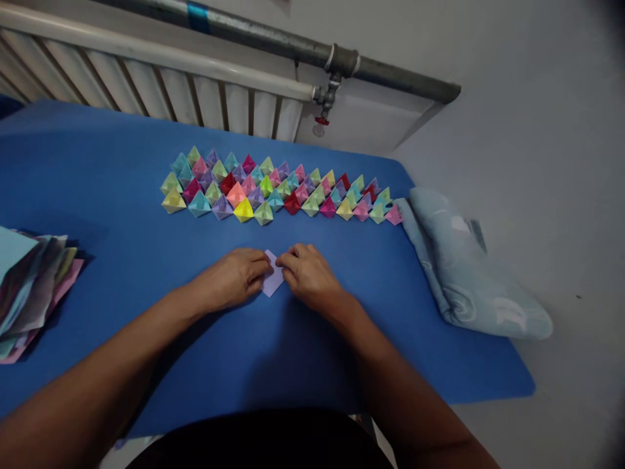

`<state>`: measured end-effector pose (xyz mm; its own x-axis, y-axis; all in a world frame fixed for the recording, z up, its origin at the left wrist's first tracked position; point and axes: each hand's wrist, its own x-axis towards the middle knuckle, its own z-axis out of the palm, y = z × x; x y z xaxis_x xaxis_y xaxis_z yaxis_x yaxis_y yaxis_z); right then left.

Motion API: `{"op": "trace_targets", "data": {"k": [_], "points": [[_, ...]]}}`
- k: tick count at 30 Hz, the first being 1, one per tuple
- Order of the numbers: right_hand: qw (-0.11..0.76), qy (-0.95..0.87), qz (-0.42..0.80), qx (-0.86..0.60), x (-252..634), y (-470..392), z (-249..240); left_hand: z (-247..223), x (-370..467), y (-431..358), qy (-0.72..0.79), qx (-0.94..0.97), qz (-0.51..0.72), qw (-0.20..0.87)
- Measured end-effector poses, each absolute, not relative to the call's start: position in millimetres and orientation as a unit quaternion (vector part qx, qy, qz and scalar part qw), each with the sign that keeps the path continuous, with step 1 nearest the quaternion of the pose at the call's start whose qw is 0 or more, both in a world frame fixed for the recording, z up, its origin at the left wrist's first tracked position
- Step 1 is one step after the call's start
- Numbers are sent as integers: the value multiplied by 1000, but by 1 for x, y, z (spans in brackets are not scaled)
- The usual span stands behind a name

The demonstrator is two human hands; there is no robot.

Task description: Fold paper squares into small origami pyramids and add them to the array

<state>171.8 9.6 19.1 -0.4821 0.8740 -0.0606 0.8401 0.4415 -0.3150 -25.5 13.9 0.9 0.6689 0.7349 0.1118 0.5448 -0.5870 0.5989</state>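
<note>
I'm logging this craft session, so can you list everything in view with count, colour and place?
small paper piece: one, pale lilac, on the blue surface between the two hands
folded paper shapes: several dozen, mixed colours, in packed rows beyond the hands
paper sheets: a stack, mixed colours, at the left edge
blue surface: one, blue, under everything
folded cloth: one, light blue, patterned, at the right end of the surface
radiator: one, white, behind the surface
pipe: one, grey, with a red-handled valve
left hand: fingertips on the small paper piece
right hand: fingertips on it too
</note>
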Motion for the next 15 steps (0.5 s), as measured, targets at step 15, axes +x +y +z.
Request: {"op": "trace_targets", "data": {"k": [15], "points": [[68, -877, 224, -421, 190, 16, 23, 1, -50, 24, 331, 893, 126, 277]]}}
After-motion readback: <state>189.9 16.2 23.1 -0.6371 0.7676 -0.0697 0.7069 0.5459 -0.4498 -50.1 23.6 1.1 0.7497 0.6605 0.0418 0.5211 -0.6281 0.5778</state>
